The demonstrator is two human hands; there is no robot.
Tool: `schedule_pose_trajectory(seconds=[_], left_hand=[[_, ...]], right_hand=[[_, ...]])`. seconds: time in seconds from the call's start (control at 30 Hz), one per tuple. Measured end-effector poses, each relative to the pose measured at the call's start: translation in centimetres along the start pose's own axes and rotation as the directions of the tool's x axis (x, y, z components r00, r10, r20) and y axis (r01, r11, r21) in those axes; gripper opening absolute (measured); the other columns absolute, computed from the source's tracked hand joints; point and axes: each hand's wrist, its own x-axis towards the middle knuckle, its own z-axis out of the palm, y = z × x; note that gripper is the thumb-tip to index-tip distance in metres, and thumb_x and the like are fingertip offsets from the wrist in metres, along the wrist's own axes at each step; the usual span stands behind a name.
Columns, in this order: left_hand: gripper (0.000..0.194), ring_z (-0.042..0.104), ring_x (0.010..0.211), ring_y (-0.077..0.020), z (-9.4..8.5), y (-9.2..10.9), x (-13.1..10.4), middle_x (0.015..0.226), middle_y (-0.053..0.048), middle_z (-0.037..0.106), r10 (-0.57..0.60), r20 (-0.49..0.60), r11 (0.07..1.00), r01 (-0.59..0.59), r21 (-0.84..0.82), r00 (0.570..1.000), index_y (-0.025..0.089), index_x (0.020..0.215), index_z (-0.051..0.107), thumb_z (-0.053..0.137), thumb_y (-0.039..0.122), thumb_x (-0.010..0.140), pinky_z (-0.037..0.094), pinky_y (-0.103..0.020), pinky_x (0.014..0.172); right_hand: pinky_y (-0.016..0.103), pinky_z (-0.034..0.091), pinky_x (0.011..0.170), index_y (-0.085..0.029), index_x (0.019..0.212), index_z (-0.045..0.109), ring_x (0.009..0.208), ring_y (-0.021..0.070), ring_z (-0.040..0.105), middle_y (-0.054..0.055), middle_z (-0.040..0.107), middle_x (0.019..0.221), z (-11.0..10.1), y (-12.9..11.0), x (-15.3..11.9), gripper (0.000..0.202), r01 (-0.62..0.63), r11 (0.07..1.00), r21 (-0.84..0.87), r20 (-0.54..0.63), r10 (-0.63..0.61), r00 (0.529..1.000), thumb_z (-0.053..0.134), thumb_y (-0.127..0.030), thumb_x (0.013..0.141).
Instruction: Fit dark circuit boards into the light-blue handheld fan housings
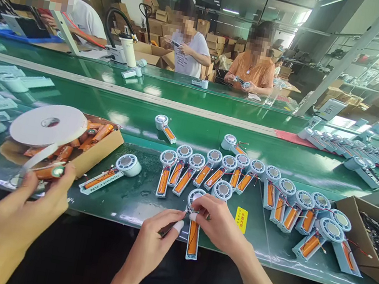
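At the table's front edge lies a light-blue fan unit [193, 240] with a round head and an orange battery in its handle. My left hand [158, 234] pinches at small wires beside the round head, a white cover on one finger. From the right, my right hand [214, 220] bends over the same head, its fingertips closed on the wires, one of them also white-covered. The fingertips of both hands nearly meet, and the exact wire ends are too small to tell. Behind them, several similar fan units [214, 157] lie in rows with their batteries showing.
A co-worker's hand [29, 216] at left holds an orange battery by a white tape roll [31, 121] and a battery box [99, 153]. Right stand a box of black parts [357, 210] and a yellow label [241, 219]. People sit across the green conveyor [198, 134].
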Motion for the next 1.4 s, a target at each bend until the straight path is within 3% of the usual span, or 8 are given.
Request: schedule_pose_trajectory(seconds=[0.3,0.5,0.7,0.87,0.97,1.1,1.27,1.4], left_hand=[[0.025,0.074,0.098,-0.0218,-0.8,0.0,1.0,0.107,-0.005,0.078,0.059,0.116,0.998,-0.054,-0.039,0.992,0.025,0.095,0.08,0.057,0.022,0.086,0.06,-0.032,0.087],[0.029,0.07,0.11,-0.0252,-0.2,1.3,0.3,0.122,-0.008,0.074,-0.06,0.09,0.988,0.072,-0.136,0.994,0.024,0.108,0.077,0.056,0.037,0.092,0.057,-0.039,0.097],[0.061,0.068,0.115,-0.0276,0.2,1.3,-0.5,0.119,-0.012,0.074,-0.22,0.254,0.838,0.316,-0.444,0.942,0.018,0.111,0.075,0.03,0.058,0.099,0.053,-0.044,0.102],[0.038,0.069,0.076,-0.0224,2.4,0.4,0.4,0.092,-0.008,0.075,-0.256,0.041,0.962,0.259,-0.082,0.966,0.016,0.101,0.071,0.06,0.049,0.085,0.056,-0.035,0.071],[0.038,0.066,0.067,-0.0195,3.0,0.7,1.0,0.08,-0.004,0.073,-0.27,0.199,0.953,0.292,-0.087,0.942,0.016,0.103,0.071,0.063,0.047,0.083,0.052,-0.03,0.061],[0.036,0.071,0.086,-0.0222,2.8,2.0,1.2,0.094,-0.005,0.076,-0.169,0.461,0.825,0.381,-0.417,0.871,0.018,0.105,0.07,0.061,0.048,0.088,0.055,-0.029,0.071],[0.027,0.069,0.106,-0.0238,3.6,2.1,0.4,0.112,-0.006,0.075,-0.24,0.23,0.815,0.325,-0.479,0.943,0.021,0.108,0.066,0.058,0.035,0.087,0.055,-0.035,0.091],[0.031,0.071,0.098,-0.0234,4.3,1.4,-0.3,0.11,-0.006,0.075,-0.401,0.182,0.784,0.439,-0.439,0.898,0.021,0.112,0.063,0.044,0.034,0.091,0.058,-0.034,0.082]], right_hand=[[0.027,0.047,0.073,-0.022,0.098,0.076,0.082,0.0168,0.062,0.004,0.068,0.091,-0.1,1.2,0.1,0.023,0.115,0.991,0.062,0.055,-0.118,0.991,0.058,-0.009,0.091],[0.026,0.044,0.064,-0.023,0.102,0.074,0.064,0.0145,0.055,-0.001,0.064,0.071,0.0,0.5,-0.7,0.017,-0.091,0.99,0.103,0.015,0.09,0.996,0.059,-0.024,0.094],[0.026,0.05,0.063,-0.018,0.103,0.068,0.069,0.0152,0.061,0.0,0.065,0.076,0.6,0.9,-2.2,0.035,-0.324,0.709,0.626,0.116,0.326,0.938,0.067,-0.049,0.088],[0.021,0.043,0.051,-0.019,0.094,0.061,0.047,0.0079,0.048,-0.006,0.057,0.063,1.7,0.9,-2.3,0.024,-0.302,0.509,0.806,0.126,0.352,0.928,0.07,-0.038,0.083],[0.018,0.035,0.042,-0.019,0.09,0.059,0.041,0.0047,0.041,-0.007,0.055,0.066,1.9,0.6,-2.6,0.024,-0.255,0.421,0.87,0.131,0.302,0.944,0.071,-0.038,0.081],[0.019,0.039,0.045,-0.018,0.088,0.059,0.045,0.0051,0.048,-0.005,0.055,0.072,1.7,0.2,-3.5,0.027,-0.219,0.454,0.864,0.135,0.21,0.968,0.074,-0.04,0.082],[0.022,0.046,0.061,-0.02,0.097,0.062,0.069,0.0108,0.057,-0.001,0.058,0.084,1.6,0.2,-4.3,0.026,-0.14,0.526,0.839,0.014,0.236,0.972,0.076,-0.038,0.083],[0.023,0.045,0.063,-0.023,0.107,0.06,0.081,0.0151,0.059,0.002,0.063,0.094,1.5,0.3,-4.6,0.028,-0.166,0.641,0.75,-0.085,0.342,0.936,0.072,-0.034,0.085]])
